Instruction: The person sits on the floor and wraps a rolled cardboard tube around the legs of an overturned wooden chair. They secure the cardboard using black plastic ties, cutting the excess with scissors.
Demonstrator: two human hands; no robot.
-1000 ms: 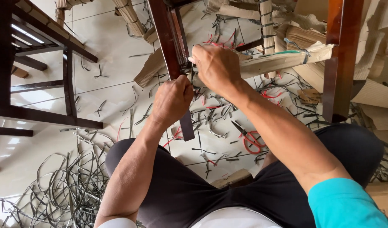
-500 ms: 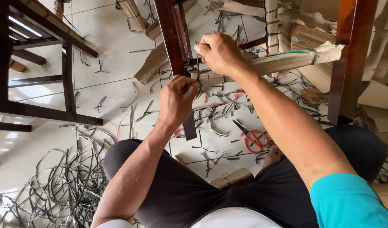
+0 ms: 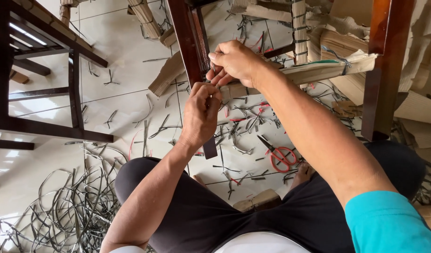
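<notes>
A dark brown wooden chair leg (image 3: 187, 42) slants down in front of me. My left hand (image 3: 202, 115) is closed around its lower part, just above the leg's end. Right above it, my right hand (image 3: 232, 63) pinches a thin dark strap beside the leg, where a cardboard-wrapped rail (image 3: 314, 70) meets it. A second brown leg (image 3: 382, 70) of the same chair stands at the right. The strap itself is mostly hidden by my fingers.
Red-handled scissors (image 3: 278, 153) lie on the white tiled floor (image 3: 117, 61) among cut strap bits. A heap of dark straps (image 3: 70, 211) lies at the lower left. Another dark chair frame (image 3: 42, 70) stands at the left. Torn cardboard (image 3: 412, 103) piles up at the right.
My right hand rose with the strap half a second ago and has come back down close to my left hand. My left hand keeps its grip on the leg.
</notes>
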